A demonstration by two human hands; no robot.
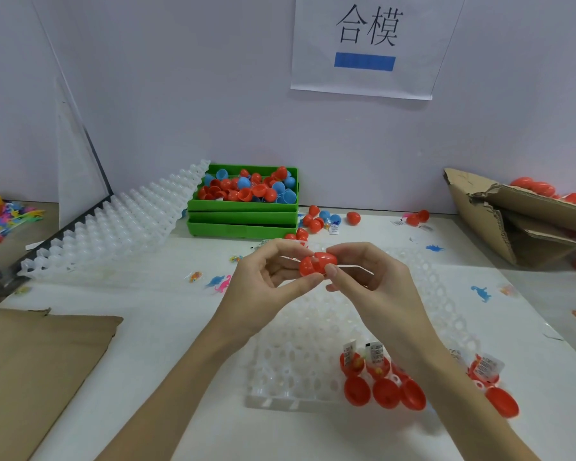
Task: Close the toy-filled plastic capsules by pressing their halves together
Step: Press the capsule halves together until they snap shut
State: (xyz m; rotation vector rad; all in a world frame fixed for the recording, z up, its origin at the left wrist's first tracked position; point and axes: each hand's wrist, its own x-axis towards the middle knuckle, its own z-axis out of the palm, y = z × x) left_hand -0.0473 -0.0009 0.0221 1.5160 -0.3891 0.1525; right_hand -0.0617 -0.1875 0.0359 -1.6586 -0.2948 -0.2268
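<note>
A red plastic capsule (pixel 317 263) is held in the air above the white tray (pixel 300 327). My left hand (pixel 266 284) pinches its left half between thumb and fingers. My right hand (pixel 373 281) pinches its right half. The two halves meet at a slight angle, with a seam showing between them. At the tray's near right edge sit several open red capsules (pixel 384 392), their lower halves holding packaged toys (pixel 376 352) and their lids hanging open toward me.
Stacked green bins (pixel 243 224) at the back hold red and blue capsule halves. Spare white trays (pixel 120 224) lean at the left. Cardboard sheet (pixel 30 371) lies near left, a cardboard box (pixel 499 221) at right. Loose capsules and small dinosaur toys (pixel 222 283) lie scattered on the table.
</note>
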